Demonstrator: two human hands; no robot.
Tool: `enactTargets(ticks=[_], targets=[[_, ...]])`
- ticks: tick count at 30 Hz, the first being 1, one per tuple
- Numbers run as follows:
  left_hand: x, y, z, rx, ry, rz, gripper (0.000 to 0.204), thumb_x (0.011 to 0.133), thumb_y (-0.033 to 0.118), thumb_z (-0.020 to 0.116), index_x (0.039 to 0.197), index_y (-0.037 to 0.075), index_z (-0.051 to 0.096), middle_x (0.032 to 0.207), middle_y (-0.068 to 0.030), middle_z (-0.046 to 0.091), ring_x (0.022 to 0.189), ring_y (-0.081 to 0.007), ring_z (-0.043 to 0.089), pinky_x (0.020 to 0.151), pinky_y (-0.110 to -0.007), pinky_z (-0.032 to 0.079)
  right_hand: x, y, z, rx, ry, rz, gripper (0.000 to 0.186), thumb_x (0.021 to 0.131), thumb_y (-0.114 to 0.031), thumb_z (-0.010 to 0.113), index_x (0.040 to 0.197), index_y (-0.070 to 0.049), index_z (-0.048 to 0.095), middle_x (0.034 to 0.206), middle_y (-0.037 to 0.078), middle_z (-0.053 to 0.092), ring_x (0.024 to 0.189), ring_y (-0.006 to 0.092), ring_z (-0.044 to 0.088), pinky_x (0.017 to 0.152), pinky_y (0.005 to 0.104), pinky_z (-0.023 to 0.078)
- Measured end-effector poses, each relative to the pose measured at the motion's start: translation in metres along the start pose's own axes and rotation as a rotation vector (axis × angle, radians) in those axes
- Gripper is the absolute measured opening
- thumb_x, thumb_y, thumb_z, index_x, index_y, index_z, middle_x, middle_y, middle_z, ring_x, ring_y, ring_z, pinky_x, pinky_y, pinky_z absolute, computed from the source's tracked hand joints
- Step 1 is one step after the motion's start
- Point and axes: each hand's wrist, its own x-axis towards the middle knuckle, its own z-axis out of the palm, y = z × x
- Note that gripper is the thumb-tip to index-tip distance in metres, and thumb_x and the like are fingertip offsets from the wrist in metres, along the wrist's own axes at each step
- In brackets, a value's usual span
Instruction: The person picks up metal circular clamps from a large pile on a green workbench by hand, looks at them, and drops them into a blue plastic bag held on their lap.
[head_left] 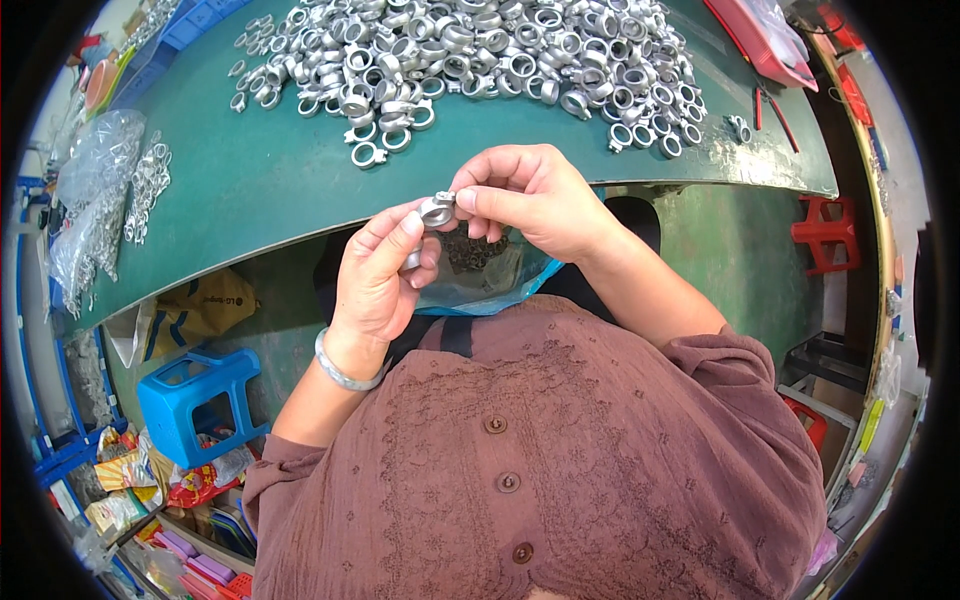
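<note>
Over the near edge of the table, my left hand (372,285) grips a silver metal ring clamp (436,212) between thumb and forefinger. A second silver ring (411,261) is partly hidden under its curled fingers. My right hand (540,205) is closed, thumb and forefinger pinching at the lugged end of the same clamp. Whether a small separate part is also in that pinch is too small to tell. Below the hands lies a clear plastic bag with a blue edge (510,300) on my lap, holding small dark rings (472,250).
A large heap of silver ring clamps (470,50) covers the far part of the green table (250,190). Clear bags of metal rings (95,190) lie at left. Red-handled pliers (775,115) and a red tray (765,45) are at right. A blue stool (200,400) stands lower left.
</note>
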Motion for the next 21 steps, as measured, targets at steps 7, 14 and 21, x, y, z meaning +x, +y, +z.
enactTargets(ticks=[7, 14, 21], targets=[[0.001, -0.001, -0.003, 0.003, -0.022, -0.021, 0.024, 0.087, 0.019, 0.05, 0.101, 0.001, 0.056, 0.087, -0.0085, 0.06, 0.059, -0.0076, 0.045, 0.047, -0.017, 0.033, 0.0, 0.001, 0.001, -0.008, -0.02, -0.02, 0.01, 0.081, -0.01, 0.058, 0.087, -0.001, 0.06, 0.073, 0.003, 0.061, 0.06, 0.006, 0.054, 0.053, 0.0179, 0.044], [0.002, -0.003, -0.003, -0.021, -0.034, -0.044, 0.025, 0.089, 0.02, 0.046, 0.101, 0.001, 0.056, 0.081, -0.0053, 0.057, 0.06, -0.0071, 0.045, 0.047, -0.017, 0.033, -0.001, 0.006, 0.003, -0.018, -0.05, -0.02, 0.01, 0.08, -0.006, 0.059, 0.088, -0.002, 0.06, 0.076, 0.003, 0.061, 0.063, 0.0053, 0.054, 0.055, 0.0171, 0.044], [0.004, -0.006, -0.007, -0.029, -0.021, -0.057, 0.027, 0.09, 0.019, 0.044, 0.106, 0.0, 0.052, 0.081, -0.0035, 0.054, 0.062, -0.0081, 0.046, 0.047, -0.017, 0.035, -0.001, 0.021, 0.011, -0.02, -0.067, -0.086, 0.016, 0.078, -0.001, 0.059, 0.093, 0.003, 0.058, 0.084, 0.006, 0.061, 0.074, 0.0094, 0.057, 0.066, 0.0213, 0.047]])
